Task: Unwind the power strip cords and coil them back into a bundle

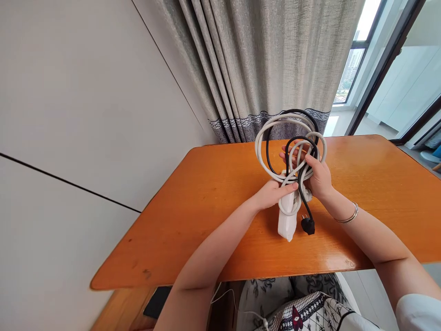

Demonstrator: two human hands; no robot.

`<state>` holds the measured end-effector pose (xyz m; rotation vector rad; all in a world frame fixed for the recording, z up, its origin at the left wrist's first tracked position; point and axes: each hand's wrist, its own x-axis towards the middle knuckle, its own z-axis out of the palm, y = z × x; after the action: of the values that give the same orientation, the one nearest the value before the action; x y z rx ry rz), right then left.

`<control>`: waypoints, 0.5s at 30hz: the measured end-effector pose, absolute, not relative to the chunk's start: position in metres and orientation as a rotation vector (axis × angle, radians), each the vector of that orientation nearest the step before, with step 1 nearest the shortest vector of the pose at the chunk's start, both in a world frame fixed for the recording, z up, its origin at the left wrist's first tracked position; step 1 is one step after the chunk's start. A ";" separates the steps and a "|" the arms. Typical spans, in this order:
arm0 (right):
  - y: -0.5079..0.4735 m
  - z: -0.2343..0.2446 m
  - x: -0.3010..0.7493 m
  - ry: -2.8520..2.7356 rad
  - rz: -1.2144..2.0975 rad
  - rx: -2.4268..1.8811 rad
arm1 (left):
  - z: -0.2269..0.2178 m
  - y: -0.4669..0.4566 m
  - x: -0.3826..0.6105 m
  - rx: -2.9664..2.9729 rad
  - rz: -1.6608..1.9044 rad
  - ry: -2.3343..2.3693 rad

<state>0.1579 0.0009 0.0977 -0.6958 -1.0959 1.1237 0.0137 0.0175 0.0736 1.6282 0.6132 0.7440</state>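
Observation:
Above an orange wooden table (213,211) I hold a bundle of looped cables (275,133), one white and one black. My left hand (274,193) is closed on the lower part of the bundle, where a white power strip (288,220) hangs down. My right hand (319,177) grips the loops from the right side. A black plug (308,225) dangles from the black cable just over the tabletop. A metal bangle (349,216) is on my right wrist.
A grey curtain (262,64) with a patterned hem hangs behind the table. A pale wall (79,115) runs along the left. A glass door and window (389,69) are at the right. My patterned clothing (299,303) shows below the table's near edge.

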 end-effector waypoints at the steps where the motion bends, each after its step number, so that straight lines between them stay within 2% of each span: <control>1: 0.003 0.096 0.160 -1.114 1.108 -0.697 | 0.074 0.016 0.015 1.597 0.780 0.621; 7: 0.019 0.077 0.169 -1.326 1.107 -0.678 | 0.090 0.018 0.000 1.424 0.909 0.760; 12: 0.028 0.062 0.171 -1.305 1.280 -0.857 | 0.124 0.030 -0.061 1.353 0.966 1.077; 15: 0.032 0.057 0.171 -1.265 1.337 -0.979 | 0.147 0.034 -0.105 1.331 0.881 1.293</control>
<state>0.1705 0.0315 0.0573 -0.9792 -1.2649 1.3366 -0.1054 0.0343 0.1467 1.3311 1.2935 0.8811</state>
